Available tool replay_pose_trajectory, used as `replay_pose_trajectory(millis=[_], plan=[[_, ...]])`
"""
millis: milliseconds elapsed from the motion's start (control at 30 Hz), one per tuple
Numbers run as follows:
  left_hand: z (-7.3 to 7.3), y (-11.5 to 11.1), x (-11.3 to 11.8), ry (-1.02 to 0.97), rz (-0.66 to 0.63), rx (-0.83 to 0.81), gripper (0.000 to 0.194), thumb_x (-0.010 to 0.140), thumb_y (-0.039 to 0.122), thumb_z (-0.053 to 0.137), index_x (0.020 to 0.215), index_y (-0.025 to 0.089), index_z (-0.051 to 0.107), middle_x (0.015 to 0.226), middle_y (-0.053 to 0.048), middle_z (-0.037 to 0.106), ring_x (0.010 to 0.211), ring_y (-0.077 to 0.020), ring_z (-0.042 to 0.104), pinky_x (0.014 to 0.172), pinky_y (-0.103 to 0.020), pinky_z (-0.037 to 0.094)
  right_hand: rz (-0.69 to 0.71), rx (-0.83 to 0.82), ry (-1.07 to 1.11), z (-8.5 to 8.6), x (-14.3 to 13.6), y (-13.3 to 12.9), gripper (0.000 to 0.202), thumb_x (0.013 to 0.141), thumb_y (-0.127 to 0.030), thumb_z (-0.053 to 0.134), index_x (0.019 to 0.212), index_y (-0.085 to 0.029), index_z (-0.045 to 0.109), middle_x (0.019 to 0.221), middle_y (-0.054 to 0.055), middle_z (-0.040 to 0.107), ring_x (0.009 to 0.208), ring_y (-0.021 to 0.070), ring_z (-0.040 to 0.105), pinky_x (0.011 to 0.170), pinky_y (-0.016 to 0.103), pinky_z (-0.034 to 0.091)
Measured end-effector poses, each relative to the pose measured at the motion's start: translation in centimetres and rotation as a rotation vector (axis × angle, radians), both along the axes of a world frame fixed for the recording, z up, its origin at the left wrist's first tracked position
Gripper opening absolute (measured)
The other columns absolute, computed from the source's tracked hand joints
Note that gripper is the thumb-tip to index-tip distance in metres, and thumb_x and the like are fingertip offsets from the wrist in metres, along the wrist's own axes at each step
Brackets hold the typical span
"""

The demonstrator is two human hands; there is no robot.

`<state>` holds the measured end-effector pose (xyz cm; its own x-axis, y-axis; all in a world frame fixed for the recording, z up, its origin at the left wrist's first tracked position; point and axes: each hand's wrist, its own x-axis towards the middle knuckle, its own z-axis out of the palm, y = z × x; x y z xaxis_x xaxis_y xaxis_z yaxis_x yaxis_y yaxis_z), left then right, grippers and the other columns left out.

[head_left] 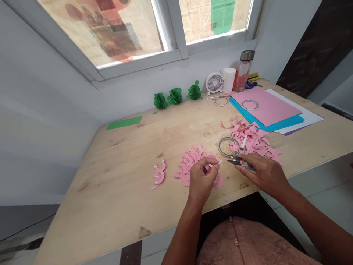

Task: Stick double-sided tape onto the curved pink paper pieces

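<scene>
My left hand (202, 176) is closed in a pinch on a small pink paper piece, with a whitish tip (221, 161) poking out between the fingers. Facing it from the right, my right hand (264, 173) grips small dark-bladed snips (235, 161), whose points lie just right of that tip. Under and beside my left hand spreads a pile of curved pink paper pieces (190, 160). A roll of tape (228, 147) lies just beyond the snips. Farther left, a few curved pink pieces with pale patches (159, 174) sit apart.
Pink scraps (248, 134) are heaped beyond my right hand. Coloured paper sheets (267, 105) carry another tape roll (250, 105). Along the wall stand green paper shapes (175, 96), a small fan (214, 83), a white cylinder (228, 80) and a bottle (244, 71). A green strip (124, 123) lies back left.
</scene>
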<state>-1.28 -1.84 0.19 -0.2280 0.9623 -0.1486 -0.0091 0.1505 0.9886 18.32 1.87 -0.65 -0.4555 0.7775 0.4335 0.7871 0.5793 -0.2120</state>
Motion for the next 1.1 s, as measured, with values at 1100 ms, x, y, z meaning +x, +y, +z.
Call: replay_pose_trajectory(millis=[1100], plan=[[1.6,-0.7,0.5,-0.403,-0.119,-0.116,0.012,0.068,0.023,0.068,0.066,0.013,0.062,0.069,-0.002,0.065,0.047,-0.0054,0.047,0.050,-0.020,0.036,0.192,-0.597,0.555,2.5,-2.5,-0.1,0.020,0.088,-0.028,0.050,0.092,-0.020,0.068,0.087,0.005,0.068,0.081,0.0187,0.062,0.067,0.030,0.049]])
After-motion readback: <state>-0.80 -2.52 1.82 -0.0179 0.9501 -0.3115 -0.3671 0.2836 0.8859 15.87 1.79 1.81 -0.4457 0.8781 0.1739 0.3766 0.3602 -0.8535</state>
